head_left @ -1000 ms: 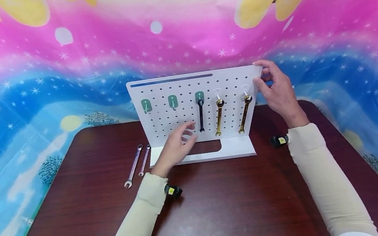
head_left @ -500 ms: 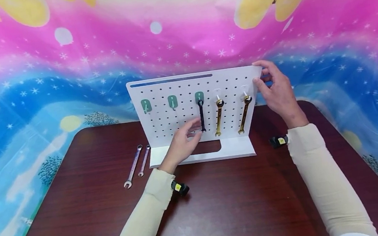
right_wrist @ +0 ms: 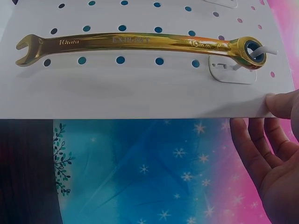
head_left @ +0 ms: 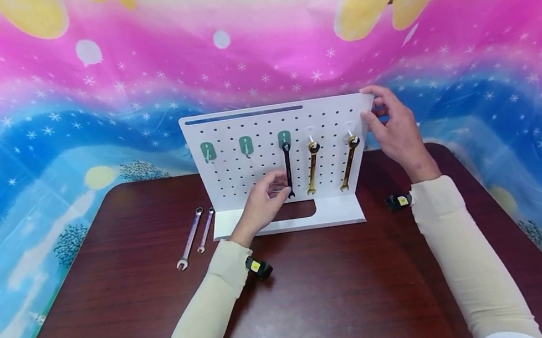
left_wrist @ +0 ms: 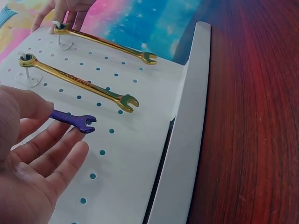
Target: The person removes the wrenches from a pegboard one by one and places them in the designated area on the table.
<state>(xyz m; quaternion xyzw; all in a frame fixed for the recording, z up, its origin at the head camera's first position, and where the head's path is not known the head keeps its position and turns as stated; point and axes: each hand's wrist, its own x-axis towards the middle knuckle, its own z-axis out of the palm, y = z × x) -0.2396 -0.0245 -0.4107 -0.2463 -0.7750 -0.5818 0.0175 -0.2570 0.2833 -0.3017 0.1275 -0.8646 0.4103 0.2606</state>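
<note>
My left hand (head_left: 262, 202) pinches the open jaw end of a dark purple combination wrench (left_wrist: 74, 120) between thumb and fingers. The wrench's ring end stays on the hook of a green mount (head_left: 284, 137) on the white pegboard (head_left: 329, 104). At the board's upper right corner, my right hand (head_left: 398, 131) grips the edge, thumb in front and fingers behind. Two gold wrenches hang to the right of the purple one: the nearer gold wrench (left_wrist: 79, 84) in the left wrist view and the outer gold wrench (right_wrist: 135, 44) beside my right hand.
Two more green hook mounts (head_left: 246, 145) on the board's left side carry nothing. A larger silver wrench (head_left: 191, 238) and a smaller silver wrench (head_left: 206, 230) lie on the brown table (head_left: 316, 297) left of the board. A patterned cloth (head_left: 139, 67) hangs behind.
My left hand has moved right to the purple wrench and taken its lower end, which now shows a little lower in the head view. My right hand has stayed on the board's edge.
</note>
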